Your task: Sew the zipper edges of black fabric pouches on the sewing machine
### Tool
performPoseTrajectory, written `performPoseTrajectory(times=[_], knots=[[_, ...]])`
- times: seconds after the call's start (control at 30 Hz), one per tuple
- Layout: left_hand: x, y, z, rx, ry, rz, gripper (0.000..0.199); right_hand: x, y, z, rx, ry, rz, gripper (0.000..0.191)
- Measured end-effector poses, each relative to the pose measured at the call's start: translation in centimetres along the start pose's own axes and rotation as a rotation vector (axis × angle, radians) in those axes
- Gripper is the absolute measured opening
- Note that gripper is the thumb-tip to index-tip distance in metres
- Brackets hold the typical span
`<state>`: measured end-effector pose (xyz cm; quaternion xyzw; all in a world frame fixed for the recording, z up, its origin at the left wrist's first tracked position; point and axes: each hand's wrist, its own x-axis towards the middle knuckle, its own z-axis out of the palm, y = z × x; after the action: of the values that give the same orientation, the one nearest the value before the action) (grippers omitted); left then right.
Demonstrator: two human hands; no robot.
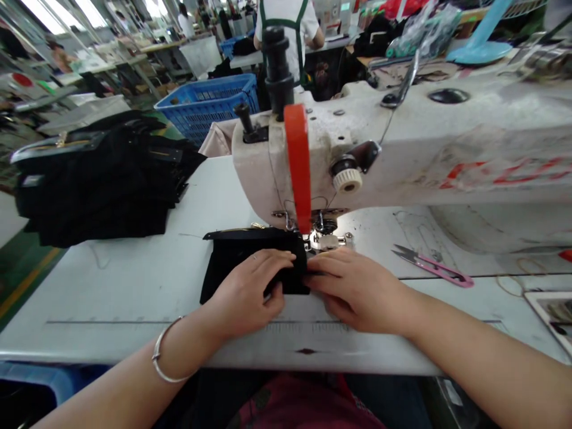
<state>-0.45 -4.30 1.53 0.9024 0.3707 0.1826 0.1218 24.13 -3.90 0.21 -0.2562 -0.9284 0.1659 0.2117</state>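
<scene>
Left hand [248, 292] and right hand [353, 292] press black fabric [236, 262] beside the presser foot [326, 241].

Bright ceiling lights [58, 11] give soft shadows; the edges bow outward.
</scene>
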Motion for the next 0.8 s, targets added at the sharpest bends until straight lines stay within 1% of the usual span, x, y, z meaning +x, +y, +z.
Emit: performPoseTrajectory(times=[0.1, 0.17, 0.23, 0.3, 0.4, 0.5, 0.67, 0.8], knots=[[0.6, 0.3, 0.2, 0.050, -0.046, 0.033, 0.048, 0.2, -0.2, 0.4, -0.003, -0.041, -0.014, 0.021], [0.9, 0.2, -0.1, 0.002, -0.043, 0.026, 0.047, 0.3, -0.2, 0.4, 0.004, -0.044, -0.016, 0.022], [0.9, -0.2, -0.4, -0.072, -0.026, -0.027, 0.046, 0.3, -0.1, 0.4, 0.014, -0.048, -0.016, 0.027], [0.8, -0.4, -0.6, -0.085, -0.025, -0.045, 0.044, 0.3, -0.1, 0.3, 0.019, -0.049, -0.018, 0.028], [0.7, -0.5, -0.1, 0.027, -0.046, 0.058, 0.041, 0.3, -0.2, 0.4, 0.015, -0.037, -0.021, 0.021], [0.7, -0.2, 0.7, 0.159, -0.048, 0.144, 0.043, 0.4, -0.3, 0.5, -0.002, -0.032, -0.014, 0.014], [1.1, 0.3, 0.9, 0.272, -0.034, 0.219, 0.041, 0.3, -0.4, 0.5, -0.005, -0.018, -0.004, 0.012], [1.4, 0.1, 0.8, 0.326, -0.019, 0.258, 0.039, 0.2, -0.5, 0.5, -0.003, -0.008, -0.005, 0.012]])
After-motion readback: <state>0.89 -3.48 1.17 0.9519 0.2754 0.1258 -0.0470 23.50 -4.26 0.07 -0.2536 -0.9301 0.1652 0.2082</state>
